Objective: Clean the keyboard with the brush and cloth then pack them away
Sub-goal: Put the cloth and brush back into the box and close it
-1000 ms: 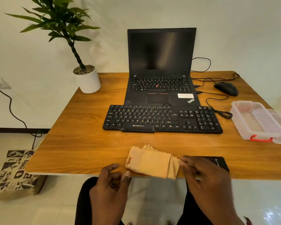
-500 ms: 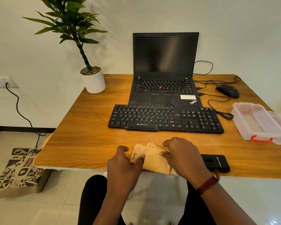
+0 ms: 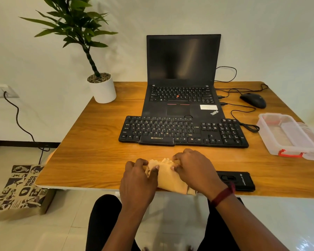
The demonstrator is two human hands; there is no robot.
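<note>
Clamping both grips on the folded cloth point(image 3: 168, 180), left hand point(image 3: 138, 180) and right hand point(image 3: 196, 171) hold it slanting far-left to near-right.

I read "ZEBRONICS" on the front edge of the keyboard point(image 3: 183, 131), below its space bar. Its key legends "Ctrl" and "Alt" are also legible. Behind the keyboard, the laptop point(image 3: 183, 75) palm rest bears "ThinkPad". Left of the keyboard, on the floor, the paper bag point(image 3: 20, 187) reads "insta mart". I cannot make out the lettering on the black case point(image 3: 236, 180), nearer me and right of the keyboard.
</note>
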